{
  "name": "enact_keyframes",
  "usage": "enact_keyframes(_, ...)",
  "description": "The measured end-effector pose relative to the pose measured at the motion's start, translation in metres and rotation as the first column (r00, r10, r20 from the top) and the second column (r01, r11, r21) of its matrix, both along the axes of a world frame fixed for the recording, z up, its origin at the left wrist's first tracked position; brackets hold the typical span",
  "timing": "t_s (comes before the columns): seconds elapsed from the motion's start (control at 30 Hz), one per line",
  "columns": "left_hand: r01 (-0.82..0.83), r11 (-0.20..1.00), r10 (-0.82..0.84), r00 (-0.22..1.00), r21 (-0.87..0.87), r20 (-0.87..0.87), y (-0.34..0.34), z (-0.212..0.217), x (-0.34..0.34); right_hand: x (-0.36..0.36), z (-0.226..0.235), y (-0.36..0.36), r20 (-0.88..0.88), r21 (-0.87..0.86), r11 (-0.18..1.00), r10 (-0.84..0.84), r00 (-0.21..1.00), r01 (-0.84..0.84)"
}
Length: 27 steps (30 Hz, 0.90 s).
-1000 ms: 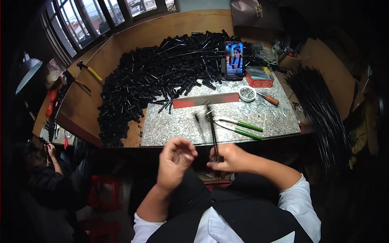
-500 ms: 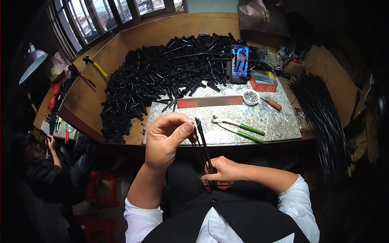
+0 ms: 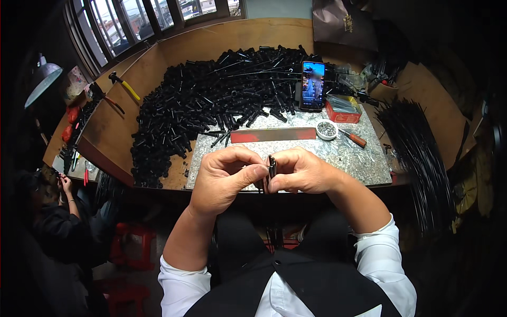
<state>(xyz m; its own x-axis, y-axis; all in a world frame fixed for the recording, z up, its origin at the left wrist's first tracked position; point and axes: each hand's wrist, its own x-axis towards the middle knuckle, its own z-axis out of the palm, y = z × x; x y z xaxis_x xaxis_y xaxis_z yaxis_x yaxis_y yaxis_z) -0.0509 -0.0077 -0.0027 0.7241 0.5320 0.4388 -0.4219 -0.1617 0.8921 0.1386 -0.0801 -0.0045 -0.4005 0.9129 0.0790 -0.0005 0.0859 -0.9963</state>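
Close together at the stone slab's front edge, both my hands are closed on a bundle of thin black rods (image 3: 272, 168). My left hand (image 3: 222, 177) pinches the bundle with thumb and fingertips from the left. From the right, my right hand (image 3: 303, 171) grips it near the top, thumb pressed along its side. The rods' upper ends stick up between my fingers; their lower parts hang toward my lap, dim and partly hidden. The green-handled pliers on the slab are out of sight, with my right hand over that spot.
Behind the slab (image 3: 364, 158) rises a heap of black parts (image 3: 211, 100). On it stand a phone (image 3: 312, 87), a red box (image 3: 343, 109), a white cup of small metal pieces (image 3: 327, 129) and a screwdriver (image 3: 354, 138). Long black rods (image 3: 417, 158) lie right. Another person (image 3: 63, 211) sits left.
My right hand has risen from my lap to the top of the bundle, beside my left hand. It now covers the pliers. The phone's picture has changed.
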Motion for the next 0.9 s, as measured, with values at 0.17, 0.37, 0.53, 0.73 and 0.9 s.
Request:
enact_keyframes(0.17, -0.038, 0.998, 0.039, 0.999, 0.04, -0.011, 0.003, 0.001, -0.006, -0.01, -0.019, 0.007, -0.032, 0.138, 0.989, -0.049, 0.998, 0.053)
enact_keyframes(0.37, -0.086, 0.996, 0.086, 0.996, -0.004, -0.032, 0.001, 0.003, -0.005, -0.012, -0.021, 0.007, -0.054, 0.097, 0.989, -0.103, 0.993, 0.108)
enact_keyframes(0.53, -0.074, 0.986, 0.082, 0.995, 0.149, -0.047, 0.01, 0.003, -0.007, -0.014, -0.022, 0.006, -0.141, 0.079, 0.987, -0.127, 0.982, 0.139)
enact_keyframes(0.73, -0.007, 1.0, 0.007, 0.997, -0.007, -0.078, 0.01, 0.005, -0.012, -0.013, -0.025, 0.005, -0.195, 0.021, 0.997, -0.07, 0.978, 0.076)
enact_keyframes(0.9, -0.056, 0.994, 0.047, 0.994, -0.091, -0.104, 0.007, 0.011, -0.01, -0.021, -0.025, 0.002, -0.15, 0.055, 0.985, -0.155, 0.977, 0.165)
